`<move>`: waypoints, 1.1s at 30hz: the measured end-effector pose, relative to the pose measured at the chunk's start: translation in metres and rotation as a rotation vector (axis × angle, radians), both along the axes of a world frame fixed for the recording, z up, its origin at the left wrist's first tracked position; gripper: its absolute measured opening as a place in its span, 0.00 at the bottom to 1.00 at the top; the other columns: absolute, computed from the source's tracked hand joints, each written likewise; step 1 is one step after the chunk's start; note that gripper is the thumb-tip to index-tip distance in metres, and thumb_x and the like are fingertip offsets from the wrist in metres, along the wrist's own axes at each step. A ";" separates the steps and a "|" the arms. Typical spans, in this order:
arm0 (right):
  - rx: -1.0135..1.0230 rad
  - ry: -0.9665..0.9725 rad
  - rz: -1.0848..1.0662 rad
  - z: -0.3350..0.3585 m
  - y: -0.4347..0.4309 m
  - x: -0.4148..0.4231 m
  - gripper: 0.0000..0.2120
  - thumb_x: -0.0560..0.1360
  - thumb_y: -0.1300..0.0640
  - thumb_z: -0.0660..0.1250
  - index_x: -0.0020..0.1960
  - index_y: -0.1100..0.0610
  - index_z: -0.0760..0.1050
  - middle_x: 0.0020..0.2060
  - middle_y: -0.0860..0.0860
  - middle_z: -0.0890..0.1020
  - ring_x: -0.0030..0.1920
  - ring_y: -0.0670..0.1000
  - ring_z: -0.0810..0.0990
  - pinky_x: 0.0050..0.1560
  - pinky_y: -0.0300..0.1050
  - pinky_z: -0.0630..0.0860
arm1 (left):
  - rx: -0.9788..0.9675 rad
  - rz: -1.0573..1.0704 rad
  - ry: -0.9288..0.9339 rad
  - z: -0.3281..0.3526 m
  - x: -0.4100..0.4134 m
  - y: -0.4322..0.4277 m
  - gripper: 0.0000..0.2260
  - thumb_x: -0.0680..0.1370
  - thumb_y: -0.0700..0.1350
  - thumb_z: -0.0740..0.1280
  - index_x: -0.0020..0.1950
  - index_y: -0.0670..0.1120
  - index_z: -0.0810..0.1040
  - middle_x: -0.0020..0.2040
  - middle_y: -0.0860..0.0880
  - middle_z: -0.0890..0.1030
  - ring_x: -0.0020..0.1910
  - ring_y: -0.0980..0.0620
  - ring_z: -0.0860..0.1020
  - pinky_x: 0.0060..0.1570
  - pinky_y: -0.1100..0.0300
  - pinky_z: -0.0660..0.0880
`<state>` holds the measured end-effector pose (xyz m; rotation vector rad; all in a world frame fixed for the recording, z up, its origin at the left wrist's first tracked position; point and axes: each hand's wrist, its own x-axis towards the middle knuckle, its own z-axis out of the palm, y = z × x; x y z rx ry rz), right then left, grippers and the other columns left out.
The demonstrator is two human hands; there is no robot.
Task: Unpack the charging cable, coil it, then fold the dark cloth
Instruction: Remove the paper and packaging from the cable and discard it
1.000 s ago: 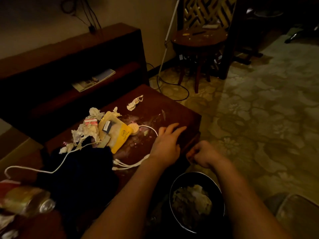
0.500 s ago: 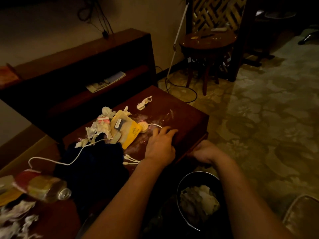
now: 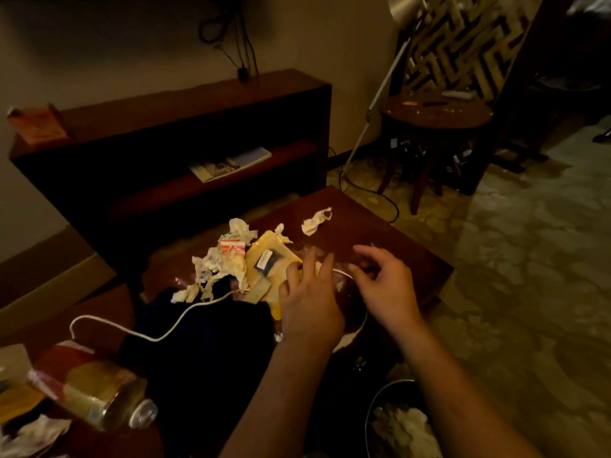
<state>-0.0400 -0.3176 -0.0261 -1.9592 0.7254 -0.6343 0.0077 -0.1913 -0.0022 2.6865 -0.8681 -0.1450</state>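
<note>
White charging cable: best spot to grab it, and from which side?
Probably the bare stretch lying across the dark cloth, pinched from above. There the white cable lies exposed, clear of clutter; farther along it runs in among the crumpled paper beside the yellow package.

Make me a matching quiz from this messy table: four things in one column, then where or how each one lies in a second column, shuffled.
Things:
1. white cable
2. dark cloth
3. yellow pouch
4. bottle

Places or states:
A. lying on its side at the near left
B. fingertips of the left hand over its edge
C. heaped on the table, a stretch of cable across it
D. trailing leftwards into a loop

Pairs: 1-D, 2-C, 3-B, 4-A
</note>
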 end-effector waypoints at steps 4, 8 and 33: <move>-0.234 0.119 0.051 0.003 -0.004 0.058 0.25 0.78 0.55 0.71 0.73 0.47 0.72 0.69 0.44 0.74 0.67 0.44 0.73 0.69 0.43 0.72 | -0.037 0.035 -0.006 0.008 0.033 -0.005 0.39 0.80 0.50 0.68 0.82 0.59 0.45 0.83 0.52 0.41 0.81 0.42 0.45 0.77 0.42 0.52; -0.292 0.258 0.193 -0.002 -0.015 0.112 0.28 0.81 0.57 0.67 0.78 0.49 0.65 0.78 0.46 0.64 0.76 0.51 0.60 0.73 0.46 0.62 | -0.029 0.070 0.018 0.003 0.061 -0.001 0.41 0.78 0.57 0.70 0.82 0.60 0.46 0.83 0.51 0.42 0.81 0.42 0.46 0.77 0.42 0.53; 0.044 0.542 0.215 0.011 -0.038 0.004 0.09 0.74 0.60 0.76 0.36 0.50 0.84 0.34 0.45 0.86 0.39 0.41 0.83 0.41 0.40 0.79 | -0.110 0.047 0.015 0.001 0.086 0.008 0.32 0.78 0.55 0.70 0.79 0.57 0.59 0.82 0.52 0.53 0.78 0.43 0.52 0.74 0.43 0.55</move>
